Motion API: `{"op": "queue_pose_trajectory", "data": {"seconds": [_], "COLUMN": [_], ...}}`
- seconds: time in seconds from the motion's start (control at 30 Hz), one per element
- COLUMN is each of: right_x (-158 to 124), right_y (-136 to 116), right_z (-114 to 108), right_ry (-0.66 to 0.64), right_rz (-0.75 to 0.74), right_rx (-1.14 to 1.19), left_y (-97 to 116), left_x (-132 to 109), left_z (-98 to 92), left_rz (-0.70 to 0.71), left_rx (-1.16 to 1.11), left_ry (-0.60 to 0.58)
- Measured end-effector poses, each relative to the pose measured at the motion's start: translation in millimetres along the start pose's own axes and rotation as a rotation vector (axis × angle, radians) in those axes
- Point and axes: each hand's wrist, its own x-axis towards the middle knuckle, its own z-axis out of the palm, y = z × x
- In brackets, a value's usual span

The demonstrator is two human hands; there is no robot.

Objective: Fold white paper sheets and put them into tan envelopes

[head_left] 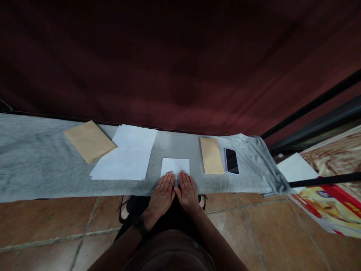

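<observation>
A small white sheet of paper (175, 165), which looks folded, lies on the grey cloth at the near edge, straight in front of me. Both palms are down on its near part, covering that edge. My left hand (163, 194) rests flat on the left side with fingers stretched out. Beside it my right hand (186, 192) lies flat on the right side, the two thumbs almost touching. Neither hand grips anything. Left of them is a stack of larger white sheets (126, 158). To the right lies a brown envelope (212, 156).
Brown envelopes (89, 142) overlap the paper stack's left corner. A phone (232, 161) lies right of the single envelope. The narrow bench's grey cloth (34, 158) runs along a dark red curtain (175, 75). Black bars (324, 180) and a colourful box (332, 207) stand at the right.
</observation>
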Motion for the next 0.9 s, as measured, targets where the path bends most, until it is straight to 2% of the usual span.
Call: {"op": "queue_pose_trajectory", "data": {"seconds": [0.17, 0.3, 0.5, 0.6, 0.73, 0.9], "right_x": [-7, -9, -10, -9, -10, -9], "right_y": [19, 23, 23, 23, 23, 24], "right_z": [-6, -5, 0, 0, -1, -3], "right_ry": [0.005, 0.018, 0.018, 0.002, -0.001, 0.014], "right_rz": [0.011, 0.014, 0.023, 0.02, 0.024, 0.016], "right_rx": [-0.051, -0.06, -0.058, -0.066, -0.065, -0.053], "left_y": [-10, -6, 16, 20, 11, -10], "left_x": [-7, -4, 38, 62, 80, 80], "left_z": [-9.1, -11.2, 1.1, 8.9, 12.4, 10.1], "left_rz": [-0.054, -0.098, 0.049, 0.053, 0.033, -0.012], "left_rx": [0.004, -0.02, -0.086, -0.102, -0.104, -0.109], "left_ry": [0.036, 0.037, -0.07, -0.097, -0.089, -0.01]}}
